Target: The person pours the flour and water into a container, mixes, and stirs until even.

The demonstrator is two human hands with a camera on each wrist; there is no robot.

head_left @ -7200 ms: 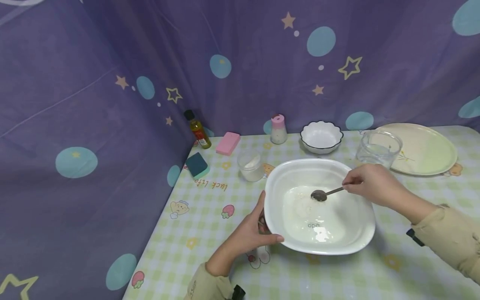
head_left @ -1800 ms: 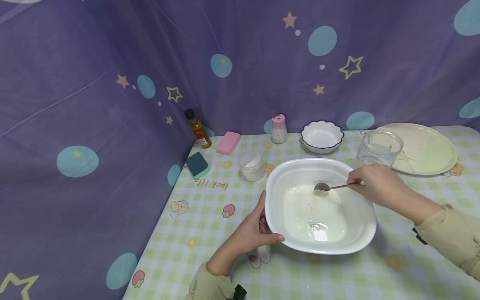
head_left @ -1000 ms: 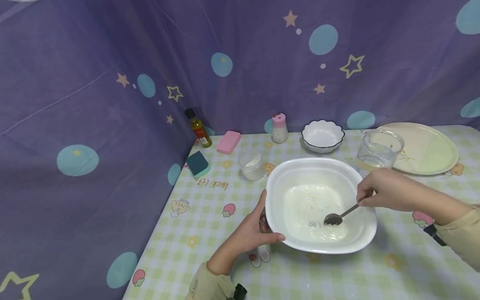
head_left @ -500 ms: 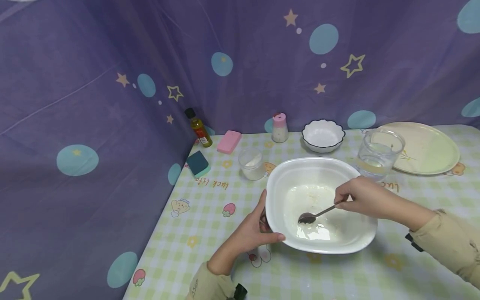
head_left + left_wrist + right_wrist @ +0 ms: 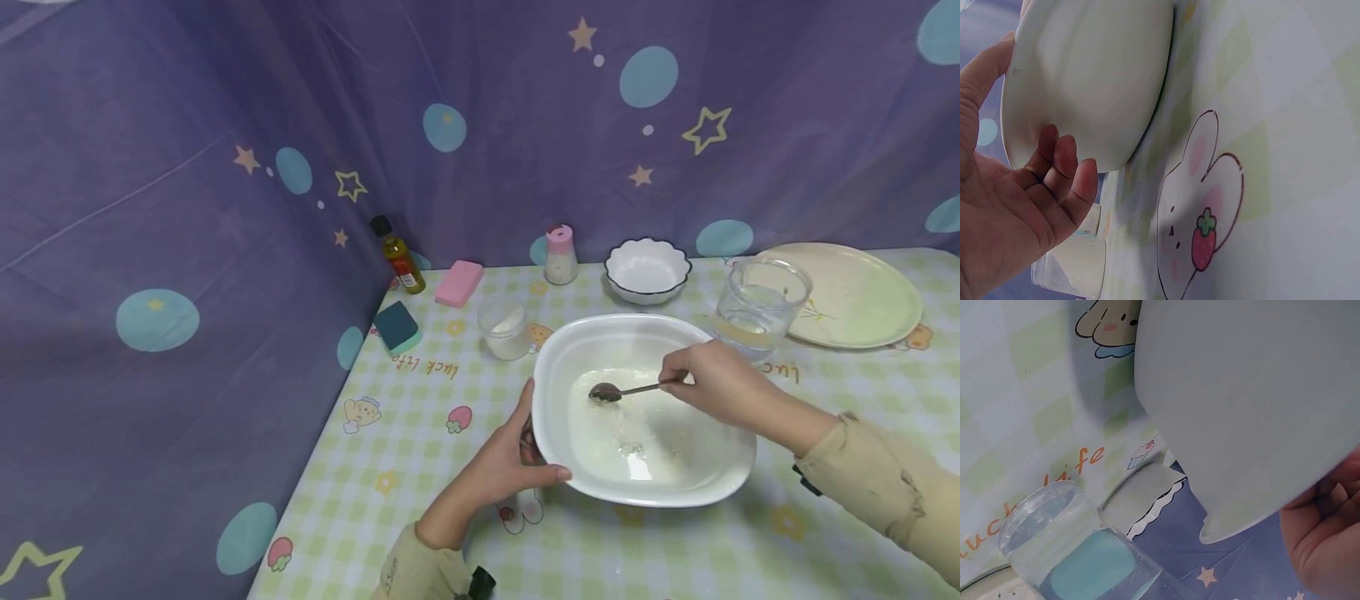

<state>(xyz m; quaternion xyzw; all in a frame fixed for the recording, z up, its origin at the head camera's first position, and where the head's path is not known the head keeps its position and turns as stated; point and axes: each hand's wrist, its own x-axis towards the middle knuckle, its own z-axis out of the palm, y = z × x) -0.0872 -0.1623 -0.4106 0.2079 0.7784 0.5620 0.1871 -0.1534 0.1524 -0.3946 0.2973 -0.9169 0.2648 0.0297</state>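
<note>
A white oval basin [image 5: 701, 471] stands on the table with shallow, whitish wet contents glistening on its bottom. Its left side is gripped by my left hand [image 5: 495, 462], thumb on the rim; in the left wrist view, curled fingertips [image 5: 1085, 178] lie against or near the basin's outer wall [image 5: 1107, 75]. My right hand [image 5: 712, 383] pinches a small metal spoon [image 5: 604, 392] by the handle's end, over the basin's right side. The spoon's bowl is low inside, left of the middle. In the right wrist view the basin hides the spoon and part of the right hand [image 5: 1325, 540].
Behind the basin stand a clear tub of white powder [image 5: 504, 329], a pink-capped shaker [image 5: 560, 257], a scalloped bowl [image 5: 647, 271], a clear container of water [image 5: 757, 312] and an oval plate [image 5: 870, 296]. Left lie a sponge [image 5: 397, 327], a pink block [image 5: 459, 283] and an oil bottle [image 5: 401, 262].
The spoon has moved about inside the basin: from the back to the front right, then leftward, and now back toward the middle left. My left hand and the basin have stayed in place.
</note>
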